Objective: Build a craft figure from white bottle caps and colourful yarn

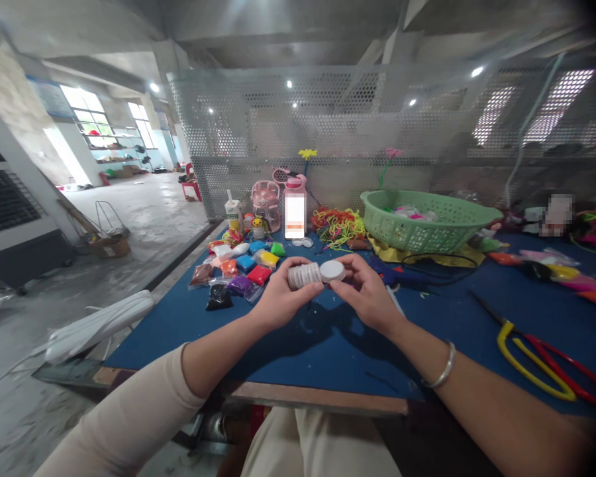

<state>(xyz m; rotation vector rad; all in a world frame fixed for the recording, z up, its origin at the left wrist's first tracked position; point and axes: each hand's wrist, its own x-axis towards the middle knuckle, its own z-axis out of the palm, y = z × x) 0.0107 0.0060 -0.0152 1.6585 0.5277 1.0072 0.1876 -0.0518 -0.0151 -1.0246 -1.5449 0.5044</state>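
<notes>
My left hand [278, 298] is closed around a stack of white round discs [304, 275], held sideways above the blue table [328, 344]. My right hand [367, 291] pinches a single white disc [332, 270] at the right end of that stack, touching it or just off it. A silver bangle [442, 371] sits on my right wrist. Both hands are raised a little above the table's middle.
Several small bags of coloured clay [243, 265] lie at the left back. A pink-capped bottle [295, 209], coloured cords [338, 225] and a green basket [427, 222] stand behind. Yellow and red scissors [536, 358] lie at the right. The table's front edge [318, 397] is near my lap.
</notes>
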